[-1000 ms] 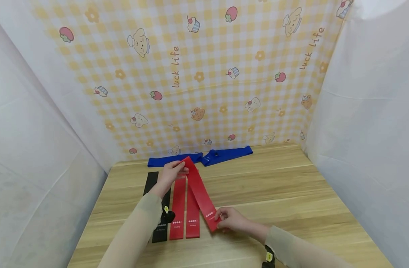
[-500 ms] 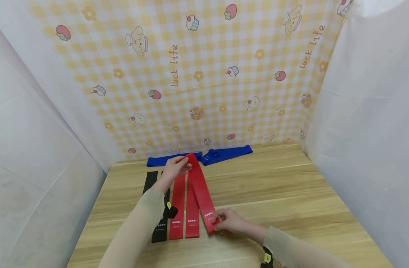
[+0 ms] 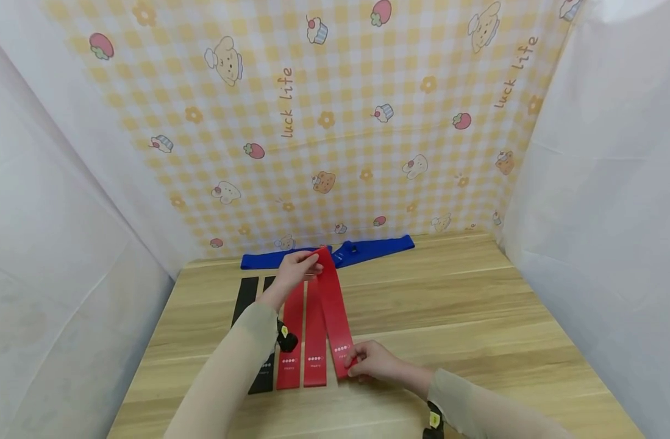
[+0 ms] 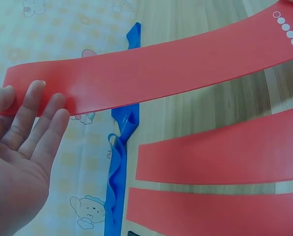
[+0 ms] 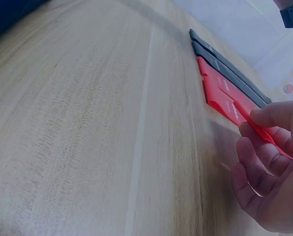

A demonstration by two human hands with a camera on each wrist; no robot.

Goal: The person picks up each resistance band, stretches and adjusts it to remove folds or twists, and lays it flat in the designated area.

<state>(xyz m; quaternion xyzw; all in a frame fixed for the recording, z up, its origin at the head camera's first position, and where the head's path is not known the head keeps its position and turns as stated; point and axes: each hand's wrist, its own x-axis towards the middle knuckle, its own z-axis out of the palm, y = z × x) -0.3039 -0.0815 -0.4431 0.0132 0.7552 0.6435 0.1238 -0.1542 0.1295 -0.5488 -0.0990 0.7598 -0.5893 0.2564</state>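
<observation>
A red resistance band, printed with white dots, slants above the table, lifted at its far end. My left hand pinches that far end between thumb and fingers, as the left wrist view also shows. At the near end, my right hand grips the band by its printed edge; in the right wrist view the thumb presses it against the fingers. Left of it, two more red bands lie flat, side by side. Two black bands lie further left, partly hidden under my left arm.
Two blue bands lie along the back edge of the wooden table, one of them twisted near the middle. A checked cloth hangs behind, and white cloths close off both sides.
My left hand has shifted right and slightly away with the band's far end. My right hand has moved slightly left, so the band now lies straighter beside the other red ones.
</observation>
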